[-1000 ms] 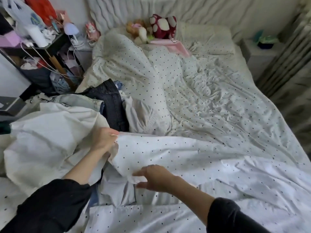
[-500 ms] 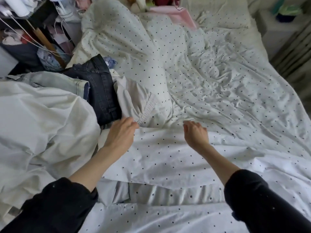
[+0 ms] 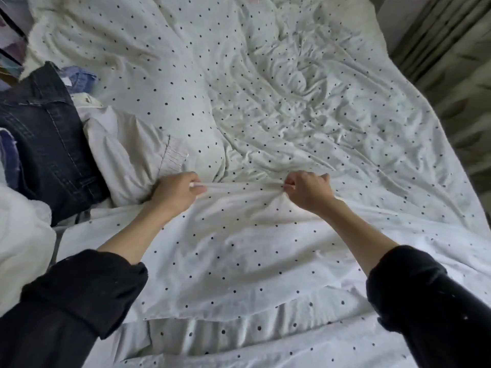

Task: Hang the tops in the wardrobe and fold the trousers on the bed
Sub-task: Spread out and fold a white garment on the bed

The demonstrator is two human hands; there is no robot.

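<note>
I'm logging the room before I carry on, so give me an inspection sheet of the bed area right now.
Surface: bed under a white dotted duvet, heavily creased.
Job's things: dark jeans and a pale garment piled at the left; none folded yet.
Clutter: white cloth bunched at the left edge.
Grippers: left hand and right hand each pinch a fold of the duvet.
Cables: nothing seen.
Surroundings: curtain at the right; shelf edge at upper left, contents unclear.
</note>
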